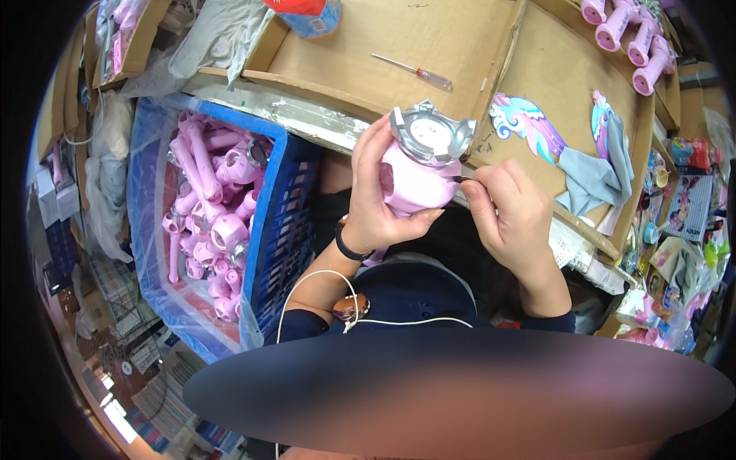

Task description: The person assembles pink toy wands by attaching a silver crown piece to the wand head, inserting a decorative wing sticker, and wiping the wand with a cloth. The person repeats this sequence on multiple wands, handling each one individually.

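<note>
My left hand (372, 195) is wrapped round a rounded pink plastic toy part (418, 184), raised in front of my body. On top of the part sits a silver ring-shaped piece (433, 134) with blunt prongs and a pale round middle. The fingers of my right hand (510, 215) are pinched together at the right side of the pink part. Between them pokes a small dark thin piece (460, 179), its tip at the pink surface; most of it is hidden by the fingers.
A blue plastic crate (280, 199) lined with clear film holds several pink toy parts at my left. Cardboard trays lie ahead, with a screwdriver (418, 71), a grey cloth (594, 180) and wing-shaped colourful pieces (529, 123). More pink parts (632, 38) lie at the far right.
</note>
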{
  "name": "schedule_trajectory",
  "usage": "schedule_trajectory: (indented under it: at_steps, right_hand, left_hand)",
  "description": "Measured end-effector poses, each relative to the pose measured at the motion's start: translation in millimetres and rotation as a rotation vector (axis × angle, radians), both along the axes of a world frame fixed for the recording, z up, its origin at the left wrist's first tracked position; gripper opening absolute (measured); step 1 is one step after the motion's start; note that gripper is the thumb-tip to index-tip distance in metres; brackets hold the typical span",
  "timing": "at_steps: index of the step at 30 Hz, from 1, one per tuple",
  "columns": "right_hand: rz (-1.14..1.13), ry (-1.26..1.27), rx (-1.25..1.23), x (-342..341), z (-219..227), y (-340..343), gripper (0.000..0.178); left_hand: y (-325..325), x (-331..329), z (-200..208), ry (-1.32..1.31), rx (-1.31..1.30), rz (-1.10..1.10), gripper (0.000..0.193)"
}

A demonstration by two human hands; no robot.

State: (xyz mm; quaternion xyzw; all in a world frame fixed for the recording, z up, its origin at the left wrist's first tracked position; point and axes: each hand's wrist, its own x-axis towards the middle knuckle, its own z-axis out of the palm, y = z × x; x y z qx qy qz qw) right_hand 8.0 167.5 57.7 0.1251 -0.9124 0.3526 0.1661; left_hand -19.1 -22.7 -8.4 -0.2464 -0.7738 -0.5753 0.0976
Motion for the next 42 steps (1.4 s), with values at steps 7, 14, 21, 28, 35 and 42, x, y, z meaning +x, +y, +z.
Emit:
schedule_trajectory:
  at_steps: [7, 14, 21, 28, 35, 42]
  right_hand:
    - [-0.072, -0.004, 0.036, 4, -4, -3, 0.014]
    - [-0.042, 0.055, 0.039, 4, -3, -1, 0.014]
    - [-0.015, 0.073, 0.043, -3, -5, 1, 0.015]
    - [0.053, 0.114, 0.035, -5, -7, 2, 0.016]
    - [0.098, 0.147, 0.027, -7, -8, 2, 0.016]
    - [0.129, 0.159, 0.035, -12, -9, 3, 0.015]
  left_hand:
    - [2, -1, 2, 0.044, -0.025, 0.007, 0.099]
    - [1, 1, 2, 0.023, -0.034, 0.017, 0.099]
    - [1, 1, 1, 0.007, -0.017, 0.013, 0.099]
    - [1, 0, 1, 0.035, -0.044, 0.017, 0.099]
    - [2, 2, -1, -0.006, -0.011, 0.018, 0.099]
    - [0, 1, 0, -0.011, -0.02, 0.007, 0.099]
